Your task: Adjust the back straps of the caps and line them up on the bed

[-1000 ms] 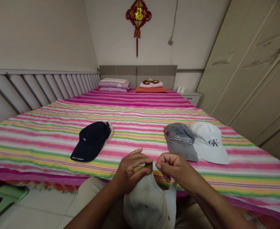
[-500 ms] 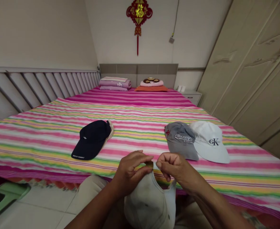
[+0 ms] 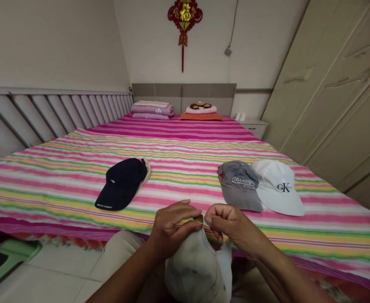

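Observation:
A pale cap [image 3: 193,269] hangs over my lap, its back opening turned up towards the bed. My left hand [image 3: 172,229] is closed on the cap's edge, with a brass-coloured buckle [image 3: 199,219] showing between thumb and fingers. Just right of it, my right hand [image 3: 231,225] pinches at the other side of the opening, where the strap seems to be; its fingertips hide most of what they grip. A dark navy cap [image 3: 120,185] lies on the bed to the left, with a cream cap partly under it. To the right, a grey cap [image 3: 240,185] overlaps a white cap [image 3: 276,187].
A striped sheet covers the bed [image 3: 178,168], whose front edge is close to my knees. Folded purple bedding [image 3: 153,110] and a pink pillow stack [image 3: 200,110] lie at the headboard. A green stool [image 3: 14,254] stands at lower left, a wardrobe [image 3: 336,92] on the right.
My right fingers have moved slightly left, closer to the buckle and my left hand. The caps on the bed have not moved.

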Demonstrator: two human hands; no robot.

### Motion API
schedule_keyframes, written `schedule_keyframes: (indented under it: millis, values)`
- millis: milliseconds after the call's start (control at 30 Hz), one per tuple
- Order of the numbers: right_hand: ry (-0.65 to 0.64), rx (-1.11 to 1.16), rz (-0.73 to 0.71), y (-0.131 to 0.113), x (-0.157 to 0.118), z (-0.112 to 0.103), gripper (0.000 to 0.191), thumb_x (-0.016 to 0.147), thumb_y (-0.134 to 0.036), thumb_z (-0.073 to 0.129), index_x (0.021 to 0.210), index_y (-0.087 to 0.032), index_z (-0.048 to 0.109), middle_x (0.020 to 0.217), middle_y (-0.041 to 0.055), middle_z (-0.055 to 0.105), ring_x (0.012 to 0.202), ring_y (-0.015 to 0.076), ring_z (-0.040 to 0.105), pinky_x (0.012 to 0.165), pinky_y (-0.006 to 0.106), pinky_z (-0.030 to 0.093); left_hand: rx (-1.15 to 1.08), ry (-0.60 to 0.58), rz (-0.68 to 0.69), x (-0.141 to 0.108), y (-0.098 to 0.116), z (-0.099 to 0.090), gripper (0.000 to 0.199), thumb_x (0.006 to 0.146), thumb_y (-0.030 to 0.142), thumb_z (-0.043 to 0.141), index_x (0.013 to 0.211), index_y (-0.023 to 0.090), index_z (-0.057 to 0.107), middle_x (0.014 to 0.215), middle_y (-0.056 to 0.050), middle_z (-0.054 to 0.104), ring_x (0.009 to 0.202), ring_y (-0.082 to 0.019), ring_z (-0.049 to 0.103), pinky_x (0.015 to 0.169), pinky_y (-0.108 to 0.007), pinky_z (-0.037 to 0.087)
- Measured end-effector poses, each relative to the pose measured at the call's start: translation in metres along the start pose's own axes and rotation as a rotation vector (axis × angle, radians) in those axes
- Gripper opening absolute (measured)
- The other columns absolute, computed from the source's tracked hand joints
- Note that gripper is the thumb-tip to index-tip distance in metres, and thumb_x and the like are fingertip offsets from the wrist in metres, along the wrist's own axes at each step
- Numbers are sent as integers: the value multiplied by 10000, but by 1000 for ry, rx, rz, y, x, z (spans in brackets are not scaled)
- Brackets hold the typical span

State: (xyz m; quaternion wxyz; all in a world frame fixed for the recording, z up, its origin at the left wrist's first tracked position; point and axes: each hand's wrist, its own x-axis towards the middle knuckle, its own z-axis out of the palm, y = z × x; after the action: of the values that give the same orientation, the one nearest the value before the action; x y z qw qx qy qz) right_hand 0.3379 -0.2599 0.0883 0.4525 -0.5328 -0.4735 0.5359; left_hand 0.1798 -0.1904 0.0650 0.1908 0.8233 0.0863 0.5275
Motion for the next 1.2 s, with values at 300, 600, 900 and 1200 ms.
schedule_keyframes:
  millis: [300, 600, 900, 1200]
  values:
    - [-13, 85, -48, 7, -1, 3, 294, 671, -414, 619, 590, -153, 513, 449, -50, 465, 412, 66, 381, 446, 221, 287, -19, -66, -43, -2, 0, -2, 245, 692, 189, 651, 935, 183, 623, 759, -30, 697, 713, -132, 639, 829, -342, 491]
    - [-73, 60, -49, 4, 0, -3, 293, 687, -420, 618, 632, -161, 492, 529, -33, 474, 480, 85, 404, 487, 238, 287, -64, 11, -175, -14, -6, 5, 343, 701, 146, 622, 1035, 209, 577, 852, -58, 651, 843, -173, 595, 732, -308, 481]
    - [-113, 75, -61, 5, 2, -2, 304, 695, -438, 612, 655, -150, 524, 556, -16, 518, 500, 89, 433, 499, 240, 312, -241, -18, -175, -16, -9, 11, 400, 712, 85, 583, 1083, 228, 544, 841, -46, 597, 778, -144, 563, 673, -277, 462]
    - [-134, 123, -17, 10, 2, -4, 321, 678, -447, 629, 656, -144, 526, 548, -3, 546, 458, 91, 458, 464, 236, 329, -297, -35, -293, -20, -12, 12, 411, 706, 112, 606, 1088, 245, 535, 854, -36, 603, 778, -143, 578, 696, -272, 464]
